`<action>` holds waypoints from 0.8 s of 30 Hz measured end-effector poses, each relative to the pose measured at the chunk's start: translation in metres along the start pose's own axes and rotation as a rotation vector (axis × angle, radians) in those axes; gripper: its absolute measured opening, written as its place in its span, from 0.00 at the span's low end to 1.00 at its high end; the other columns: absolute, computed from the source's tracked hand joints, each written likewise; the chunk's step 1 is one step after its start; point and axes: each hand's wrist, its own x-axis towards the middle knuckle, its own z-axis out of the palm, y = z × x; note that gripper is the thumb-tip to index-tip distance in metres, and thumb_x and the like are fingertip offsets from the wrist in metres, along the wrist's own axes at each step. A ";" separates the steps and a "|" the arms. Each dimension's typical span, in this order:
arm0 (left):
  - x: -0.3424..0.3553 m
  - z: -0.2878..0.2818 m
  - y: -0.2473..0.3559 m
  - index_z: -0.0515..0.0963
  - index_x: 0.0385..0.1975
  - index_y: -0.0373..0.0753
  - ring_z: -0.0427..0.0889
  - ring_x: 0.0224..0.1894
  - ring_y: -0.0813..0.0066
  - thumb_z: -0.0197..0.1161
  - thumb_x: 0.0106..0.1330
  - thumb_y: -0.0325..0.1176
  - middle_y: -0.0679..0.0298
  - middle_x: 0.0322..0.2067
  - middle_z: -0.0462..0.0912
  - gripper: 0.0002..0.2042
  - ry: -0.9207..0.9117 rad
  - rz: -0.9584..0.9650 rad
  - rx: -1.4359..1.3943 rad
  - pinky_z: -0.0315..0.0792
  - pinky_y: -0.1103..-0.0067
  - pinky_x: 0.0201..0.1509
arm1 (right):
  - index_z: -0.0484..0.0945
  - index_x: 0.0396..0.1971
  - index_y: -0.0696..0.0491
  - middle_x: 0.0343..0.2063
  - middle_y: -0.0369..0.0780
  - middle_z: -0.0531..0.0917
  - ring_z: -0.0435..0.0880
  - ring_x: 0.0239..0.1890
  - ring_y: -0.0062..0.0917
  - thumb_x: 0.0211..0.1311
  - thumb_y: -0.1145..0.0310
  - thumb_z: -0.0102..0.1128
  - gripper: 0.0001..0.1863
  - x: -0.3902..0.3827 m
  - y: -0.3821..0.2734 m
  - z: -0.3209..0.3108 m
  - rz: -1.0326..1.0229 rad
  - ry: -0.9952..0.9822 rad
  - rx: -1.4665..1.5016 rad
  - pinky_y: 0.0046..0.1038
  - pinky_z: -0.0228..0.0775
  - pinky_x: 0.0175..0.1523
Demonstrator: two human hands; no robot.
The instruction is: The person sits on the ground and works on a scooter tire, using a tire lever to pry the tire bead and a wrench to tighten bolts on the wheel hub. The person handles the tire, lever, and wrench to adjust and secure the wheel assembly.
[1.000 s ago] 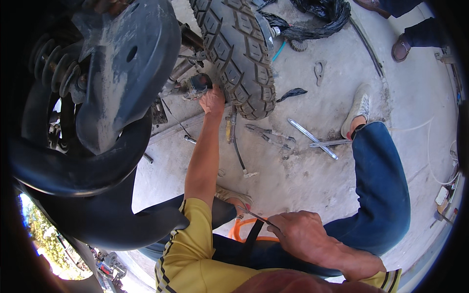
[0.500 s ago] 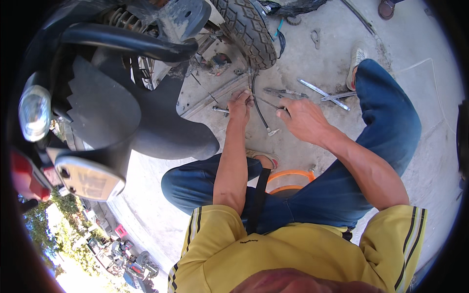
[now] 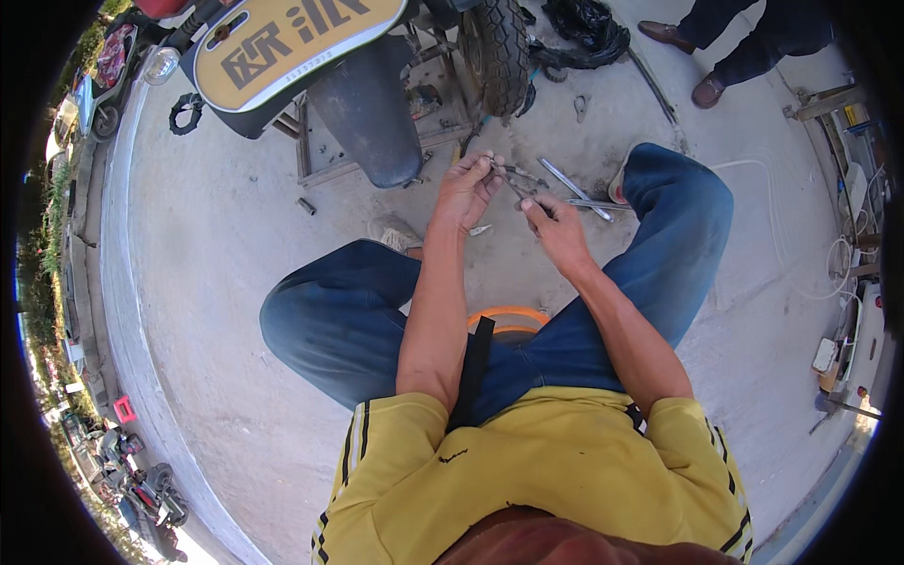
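Observation:
My left hand (image 3: 466, 191) is closed in a pinch, held up near the floor below the rear tire (image 3: 501, 58). Between its fingertips is a thin dark piece that looks like a black cable; the fingers cover most of it. Close to its right, my right hand (image 3: 557, 229) grips a thin-shafted metal tool (image 3: 515, 189), whose tip points at the left fingers. The tool's handle is hidden in the palm. A silver end fitting (image 3: 480, 230) lies by my left wrist. Beyond the hands are dark pliers (image 3: 529, 176) and a long chrome bar (image 3: 573, 187) on the concrete.
A motorcycle with a black fender (image 3: 369, 118) and a yellow plate (image 3: 294, 52) stands ahead to the left. A black plastic bag (image 3: 589, 36) lies by the tire. Another person's shoe (image 3: 708, 91) is at far right. An orange ring-shaped object (image 3: 509, 314) sits between my legs.
My view has swung, so the motorcycle appears higher and another person's legs show more fully. My right hand and its tool are closer to my left hand.

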 end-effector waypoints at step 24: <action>0.038 -0.030 -0.015 0.81 0.44 0.36 0.87 0.45 0.68 0.63 0.67 0.19 0.61 0.44 0.84 0.09 0.049 -0.169 0.046 0.87 0.74 0.47 | 0.87 0.45 0.58 0.21 0.30 0.73 0.68 0.26 0.14 0.73 0.65 0.59 0.14 0.017 0.033 0.021 0.307 0.205 0.247 0.22 0.62 0.32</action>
